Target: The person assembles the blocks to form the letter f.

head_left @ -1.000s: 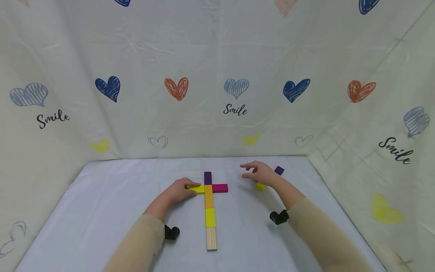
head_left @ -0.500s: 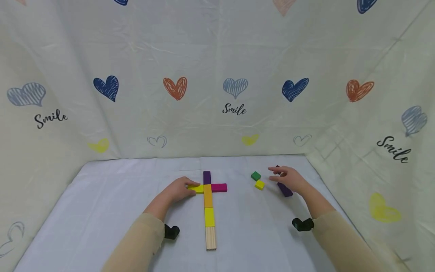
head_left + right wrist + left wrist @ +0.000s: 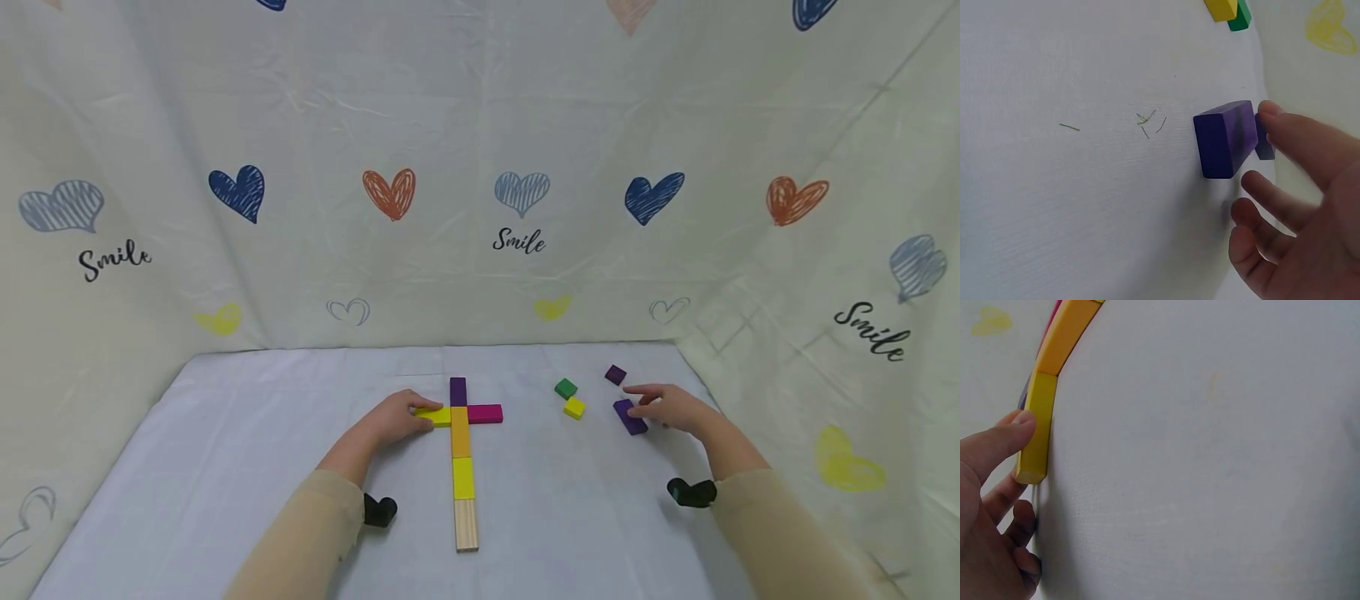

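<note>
My left hand pinches a yellow block between thumb and forefinger. That block's inner end meets an orange block in a cross-shaped row lying flat. A dark purple block tops the row, and a magenta block juts out to the right. Below the orange one come a yellow square-faced block and a plain wood block. My right hand has its fingers spread at a long purple block, fingertips right beside its edge in the right wrist view.
A small dark purple block lies behind the right hand. A green block and a small yellow block sit close together farther left. A heart-printed cloth wall rises behind the white-covered table.
My right hand has moved rightward, past the green and small yellow blocks, to the long purple block. The left hand keeps its place on the yellow block.
</note>
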A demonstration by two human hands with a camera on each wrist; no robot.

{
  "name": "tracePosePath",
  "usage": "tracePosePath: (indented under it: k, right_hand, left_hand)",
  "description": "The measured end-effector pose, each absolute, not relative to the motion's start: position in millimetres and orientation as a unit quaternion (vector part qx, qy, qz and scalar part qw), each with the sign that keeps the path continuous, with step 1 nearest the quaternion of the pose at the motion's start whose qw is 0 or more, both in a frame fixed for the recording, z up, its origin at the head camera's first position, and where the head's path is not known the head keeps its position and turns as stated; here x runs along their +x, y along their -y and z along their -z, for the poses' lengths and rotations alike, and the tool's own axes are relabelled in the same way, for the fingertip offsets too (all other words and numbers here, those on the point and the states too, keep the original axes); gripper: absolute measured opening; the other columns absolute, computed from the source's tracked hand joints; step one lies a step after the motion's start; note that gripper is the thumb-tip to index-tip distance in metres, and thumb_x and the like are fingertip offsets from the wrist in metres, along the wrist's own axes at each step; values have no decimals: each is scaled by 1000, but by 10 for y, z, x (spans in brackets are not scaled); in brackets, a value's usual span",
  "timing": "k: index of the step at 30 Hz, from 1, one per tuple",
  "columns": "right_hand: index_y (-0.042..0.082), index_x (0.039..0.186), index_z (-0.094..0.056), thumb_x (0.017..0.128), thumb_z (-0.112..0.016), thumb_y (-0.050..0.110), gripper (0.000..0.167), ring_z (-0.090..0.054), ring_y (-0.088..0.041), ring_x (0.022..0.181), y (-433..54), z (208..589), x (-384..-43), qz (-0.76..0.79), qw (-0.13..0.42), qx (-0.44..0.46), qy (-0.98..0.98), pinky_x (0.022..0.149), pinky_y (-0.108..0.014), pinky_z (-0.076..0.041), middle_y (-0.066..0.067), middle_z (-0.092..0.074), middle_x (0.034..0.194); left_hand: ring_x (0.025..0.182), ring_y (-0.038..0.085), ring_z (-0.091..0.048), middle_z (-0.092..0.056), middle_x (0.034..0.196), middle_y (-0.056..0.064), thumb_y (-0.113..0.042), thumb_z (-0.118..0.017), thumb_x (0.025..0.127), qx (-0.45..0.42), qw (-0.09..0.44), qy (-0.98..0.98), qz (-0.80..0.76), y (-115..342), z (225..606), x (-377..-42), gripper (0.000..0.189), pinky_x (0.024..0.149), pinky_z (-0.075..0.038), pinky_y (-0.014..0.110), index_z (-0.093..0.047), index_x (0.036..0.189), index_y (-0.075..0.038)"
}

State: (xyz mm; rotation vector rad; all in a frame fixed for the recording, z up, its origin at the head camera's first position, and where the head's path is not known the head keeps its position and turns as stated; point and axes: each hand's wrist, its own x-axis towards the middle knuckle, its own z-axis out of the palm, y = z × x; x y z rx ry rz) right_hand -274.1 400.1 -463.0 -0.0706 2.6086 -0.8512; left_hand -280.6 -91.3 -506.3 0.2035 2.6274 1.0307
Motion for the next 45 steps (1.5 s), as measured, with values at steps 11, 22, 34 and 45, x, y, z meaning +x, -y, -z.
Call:
tracePosePath:
  k: [11,22,34,45]
  right_hand:
    - [6,137,-56,92,-71,26,52,-54,-26,93,-4021,4759,-2826,282,209,-21,-936,75,-36,-50,-17,-57,115]
    - [-1,122,-54,93,-70,19,39,-58,-26,92,-4010,4707,-2768,309,208,-4,-928,76,-38,-53,-20,-59,113]
    - [1,138,-53,100,-57,13,40,-60,-25,92,-4076,4695,-2675,403,210,19,-890,80,-38,-58,-21,-57,121]
    - [-3,143,-47,102,-55,15,46,-62,-23,97,-4074,4693,-2684,444,201,3,-873,84,-38,-57,-21,-58,126]
  left_hand:
    - [128,30,-47,-59,131,3,-23,-73,90,72,156,-915,-365,937,5117,-2842,32,108,-38,54,-73,120,-34]
    - [128,30,-47,-59,132,3,-23,-74,90,72,159,-913,-369,932,5094,-2834,32,108,-38,54,-73,120,-35]
    - [129,32,-46,-58,133,4,-24,-73,90,75,160,-913,-368,941,5081,-2822,32,108,-38,55,-73,120,-34]
    - [129,31,-46,-57,134,4,-24,-73,90,59,163,-912,-372,937,5121,-2844,31,109,-37,55,-73,118,-37]
